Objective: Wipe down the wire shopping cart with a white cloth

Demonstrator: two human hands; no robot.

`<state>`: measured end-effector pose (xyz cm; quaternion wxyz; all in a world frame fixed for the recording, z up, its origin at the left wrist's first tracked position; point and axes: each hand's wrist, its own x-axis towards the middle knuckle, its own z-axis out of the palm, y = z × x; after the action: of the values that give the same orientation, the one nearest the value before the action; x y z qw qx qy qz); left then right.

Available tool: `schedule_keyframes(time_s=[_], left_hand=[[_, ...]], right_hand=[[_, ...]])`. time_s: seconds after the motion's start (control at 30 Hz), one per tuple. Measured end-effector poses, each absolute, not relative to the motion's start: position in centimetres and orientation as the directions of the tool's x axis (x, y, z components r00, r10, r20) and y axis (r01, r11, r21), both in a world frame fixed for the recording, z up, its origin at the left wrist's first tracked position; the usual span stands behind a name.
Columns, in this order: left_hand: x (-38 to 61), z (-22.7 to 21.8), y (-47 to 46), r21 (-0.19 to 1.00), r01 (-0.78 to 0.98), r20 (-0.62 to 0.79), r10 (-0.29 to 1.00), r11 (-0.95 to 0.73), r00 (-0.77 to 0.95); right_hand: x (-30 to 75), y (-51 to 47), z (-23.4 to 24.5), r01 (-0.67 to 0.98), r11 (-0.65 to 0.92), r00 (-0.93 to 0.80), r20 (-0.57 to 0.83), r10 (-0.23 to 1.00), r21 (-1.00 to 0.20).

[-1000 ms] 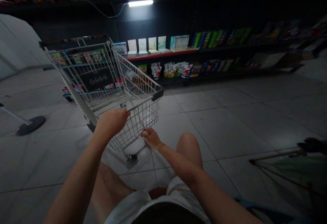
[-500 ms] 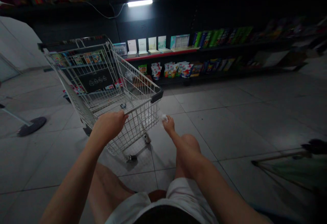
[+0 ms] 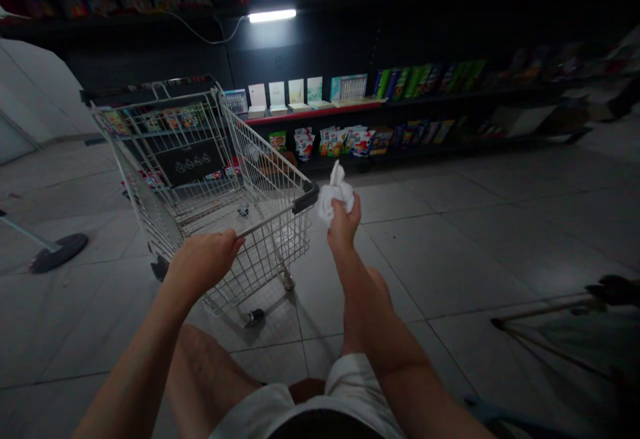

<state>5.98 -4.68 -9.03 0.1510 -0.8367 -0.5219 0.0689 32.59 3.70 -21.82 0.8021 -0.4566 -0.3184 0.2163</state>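
Observation:
A wire shopping cart (image 3: 270, 239) stands on the tiled floor in front of me, a dark sign plate on its far panel. My left hand (image 3: 203, 262) is closed around the cart's near top rail. To the right of the cart's black corner piece (image 3: 306, 197), my right hand (image 3: 345, 219) is raised, its fingers closed on a crumpled white cloth (image 3: 339, 189). The cloth sticks up above the thumb and is close to the corner; whether it touches the cart I cannot tell.
Shelves (image 3: 320, 107) with boxes, cans and snack bags run along the back. A lit tube lamp (image 3: 273, 16) hangs above them. A post with a round base (image 3: 59, 252) stands at left. Something like a folding frame with green fabric (image 3: 560, 332) is at right.
My right hand has risen from beside the cart's side to corner height, bringing more of the white cloth into view. My left hand has slid slightly left and down along the rail.

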Motion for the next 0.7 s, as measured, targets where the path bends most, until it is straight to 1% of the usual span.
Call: schedule_keyframes(time_s=[0.03, 0.07, 0.1, 0.17, 0.23, 0.33, 0.4, 0.43, 0.47, 0.53, 0.57, 0.6, 0.67, 0.7], left_hand=[[5.9, -9.0, -4.8, -0.326, 0.852, 0.042, 0.894, -0.410, 0.446], [5.8, -9.1, -4.9, -0.325, 0.852, 0.041, 0.894, -0.410, 0.446], [5.6, -9.1, -4.9, -0.323, 0.852, 0.039, 0.894, -0.412, 0.447], [5.5, -9.2, -5.0, -0.315, 0.854, 0.035, 0.894, -0.415, 0.447], [5.4, -9.2, -5.0, -0.311, 0.853, 0.036, 0.891, -0.420, 0.452], [5.3, -9.2, -5.1, -0.317, 0.847, 0.054, 0.884, -0.426, 0.464], [5.2, -9.1, -5.2, -0.323, 0.845, 0.059, 0.882, -0.426, 0.468], [5.1, -9.1, -5.3, -0.323, 0.845, 0.056, 0.883, -0.426, 0.466], [5.0, -9.1, -5.5, -0.321, 0.847, 0.049, 0.885, -0.424, 0.463], [4.7, -9.1, -5.7, -0.317, 0.849, 0.038, 0.889, -0.422, 0.456], [4.6, -9.1, -5.9, -0.315, 0.850, 0.034, 0.890, -0.423, 0.455], [4.6, -9.1, -6.0, -0.316, 0.849, 0.031, 0.889, -0.424, 0.456], [4.5, -9.0, -6.2, -0.322, 0.848, 0.030, 0.891, -0.421, 0.453], [4.5, -9.0, -6.2, -0.325, 0.848, 0.027, 0.892, -0.419, 0.451]], right_hand=[[33.0, 4.0, -20.5, 0.113, 0.527, 0.652, 0.463, 0.601, -0.842], [33.0, 3.9, -19.5, 0.275, 0.554, 0.561, 0.599, 0.571, -0.786], [32.8, 3.6, -18.7, 0.412, 0.564, 0.459, 0.697, 0.550, -0.716], [31.5, 2.2, -18.0, 0.597, 0.561, 0.276, 0.804, 0.527, -0.573], [29.4, 0.1, -18.0, 0.680, 0.582, 0.104, 0.844, 0.526, -0.446], [26.9, -2.3, -17.5, 0.672, 0.702, -0.228, 0.835, 0.501, -0.237], [26.4, -2.6, -16.2, 0.631, 0.768, -0.422, 0.784, 0.455, -0.106], [26.6, -2.4, -15.3, 0.629, 0.775, -0.476, 0.755, 0.451, -0.067], [27.1, -1.9, -14.3, 0.642, 0.765, -0.505, 0.723, 0.471, -0.050], [28.3, -0.4, -11.9, 0.684, 0.726, -0.543, 0.619, 0.568, -0.066], [28.9, 0.6, -10.7, 0.695, 0.714, -0.574, 0.529, 0.625, -0.088], [29.3, 1.6, -9.5, 0.699, 0.706, -0.613, 0.411, 0.675, -0.118], [29.5, 3.8, -7.5, 0.704, 0.683, -0.675, 0.113, 0.729, -0.196], [29.2, 5.0, -6.8, 0.719, 0.655, -0.681, -0.046, 0.731, -0.233]])
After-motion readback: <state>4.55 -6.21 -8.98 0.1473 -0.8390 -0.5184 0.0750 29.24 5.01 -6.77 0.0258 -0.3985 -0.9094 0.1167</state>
